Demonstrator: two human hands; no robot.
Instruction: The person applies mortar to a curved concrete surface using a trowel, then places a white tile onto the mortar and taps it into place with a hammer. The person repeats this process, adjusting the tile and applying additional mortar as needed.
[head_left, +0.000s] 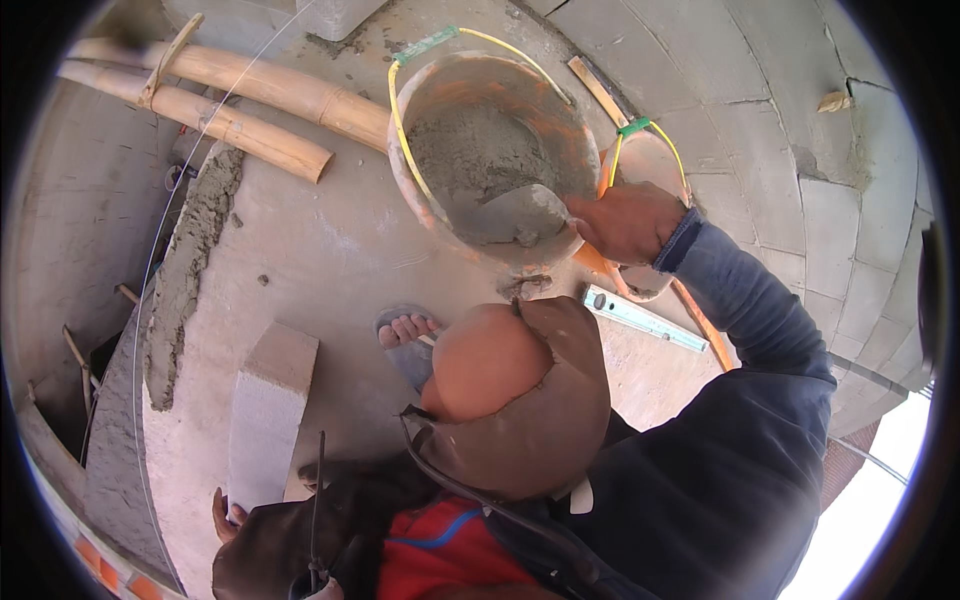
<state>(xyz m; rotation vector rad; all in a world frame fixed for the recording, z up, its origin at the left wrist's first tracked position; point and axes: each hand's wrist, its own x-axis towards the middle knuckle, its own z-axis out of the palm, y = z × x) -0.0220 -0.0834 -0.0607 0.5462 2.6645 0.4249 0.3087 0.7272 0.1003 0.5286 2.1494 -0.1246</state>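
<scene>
My right hand (632, 228) is closed at the handle end of a trowel, over the near right rim of a large bucket (408, 190). The trowel's flat blade (515, 213) reaches into the wet grey mortar (470, 150) inside; the handle is mostly hidden by my fingers. At the lower left, my left hand (229, 516) is partly covered by its sleeve. Its visible fingers are apart, at the near end of a pale grey block (265, 430) on the floor. Whether they press on the block I cannot tell.
A smaller orange bucket (655, 165) and a spirit level (645, 318) are at the right, by a block wall (720, 60). Bamboo poles (250, 85) lie at the upper left. A mortar strip (185, 280) runs along the left edge. My sandalled foot (405, 345) stands mid-floor.
</scene>
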